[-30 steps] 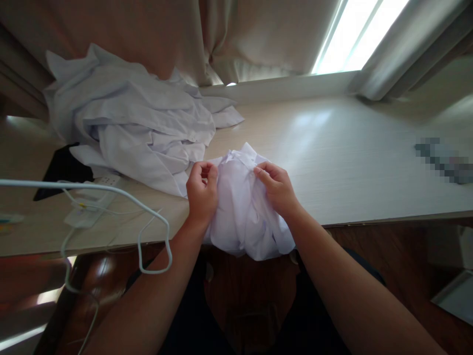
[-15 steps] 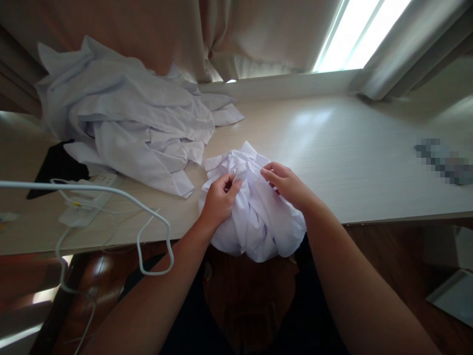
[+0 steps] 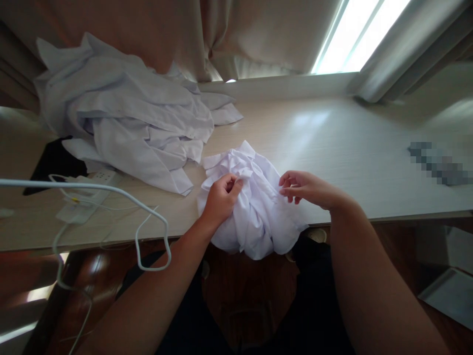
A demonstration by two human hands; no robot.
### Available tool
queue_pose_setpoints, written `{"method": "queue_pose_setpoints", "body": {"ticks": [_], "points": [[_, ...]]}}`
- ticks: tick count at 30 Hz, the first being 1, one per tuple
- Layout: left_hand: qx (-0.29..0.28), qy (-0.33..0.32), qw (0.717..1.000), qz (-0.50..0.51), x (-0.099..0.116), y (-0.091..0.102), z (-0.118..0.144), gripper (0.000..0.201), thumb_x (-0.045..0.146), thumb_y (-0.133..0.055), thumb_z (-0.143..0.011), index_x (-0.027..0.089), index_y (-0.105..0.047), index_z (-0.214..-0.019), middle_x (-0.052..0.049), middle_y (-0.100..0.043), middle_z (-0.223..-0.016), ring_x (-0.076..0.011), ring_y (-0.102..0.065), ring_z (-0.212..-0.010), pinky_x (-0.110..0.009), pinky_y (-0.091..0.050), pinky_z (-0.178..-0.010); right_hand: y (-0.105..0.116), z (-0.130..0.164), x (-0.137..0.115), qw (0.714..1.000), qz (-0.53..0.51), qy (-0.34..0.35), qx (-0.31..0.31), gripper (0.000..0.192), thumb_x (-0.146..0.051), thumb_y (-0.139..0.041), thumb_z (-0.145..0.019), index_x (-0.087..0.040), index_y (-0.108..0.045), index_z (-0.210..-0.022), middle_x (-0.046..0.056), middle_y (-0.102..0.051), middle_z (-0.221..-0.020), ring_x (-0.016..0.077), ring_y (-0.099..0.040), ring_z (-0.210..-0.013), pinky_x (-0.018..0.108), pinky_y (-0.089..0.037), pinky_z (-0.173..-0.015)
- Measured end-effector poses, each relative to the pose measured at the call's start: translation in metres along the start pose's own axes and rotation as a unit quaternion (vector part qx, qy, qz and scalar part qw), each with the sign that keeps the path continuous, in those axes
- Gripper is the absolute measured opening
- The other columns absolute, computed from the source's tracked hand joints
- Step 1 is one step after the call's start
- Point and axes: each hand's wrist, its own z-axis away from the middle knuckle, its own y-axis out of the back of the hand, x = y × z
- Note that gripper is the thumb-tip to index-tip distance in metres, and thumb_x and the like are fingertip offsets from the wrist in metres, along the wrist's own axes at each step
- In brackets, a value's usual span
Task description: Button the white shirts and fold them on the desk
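Observation:
A bunched white shirt (image 3: 254,217) lies in front of me, partly on the table and partly hanging over its front edge. My left hand (image 3: 223,197) pinches a fold of it between thumb and forefinger. At the shirt's right side is my right hand (image 3: 305,189), with thumb and forefinger drawn together in a pinch and the other fingers curled. Whatever is between those fingertips is too small to make out.
A heap of white garments (image 3: 136,108) covers the table's (image 3: 332,148) left part. Near it are a black flat item (image 3: 55,165), a white power strip (image 3: 86,197) and a looping white cable (image 3: 121,195). A pixelated object (image 3: 439,162) lies far right, and curtains (image 3: 148,29) hang behind.
My right hand has moved right, away from the middle of the shirt, and its fingers have drawn together. The left hand keeps its pinch in nearly the same place.

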Motion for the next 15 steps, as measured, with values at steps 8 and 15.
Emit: {"method": "queue_pose_setpoints", "body": {"ticks": [8,15], "points": [[-0.017,0.015,0.999,0.039,-0.001,-0.009,-0.002,0.028,0.044,-0.066,-0.087,0.017,-0.063,-0.079,0.000,-0.058,-0.071,-0.0134,-0.050,-0.067,-0.024,-0.036,-0.061,-0.010,0.002,-0.002,0.996,0.035,0.004,-0.076,0.035,-0.048,-0.077,-0.072,-0.018,-0.074,-0.089,0.001,-0.064,-0.068,0.0127,-0.055,-0.058,0.026,-0.042,-0.052],[-0.010,0.011,1.000,0.020,-0.002,-0.014,-0.003,0.030,0.043,-0.064,-0.089,0.017,-0.060,-0.074,0.001,-0.052,-0.067,-0.0125,-0.044,-0.063,-0.025,-0.031,-0.058,-0.009,-0.001,0.008,0.996,0.047,0.026,-0.075,0.029,-0.044,-0.080,-0.068,-0.018,-0.071,-0.078,-0.001,-0.061,-0.067,0.0114,-0.051,-0.060,0.023,-0.037,-0.051]]}}
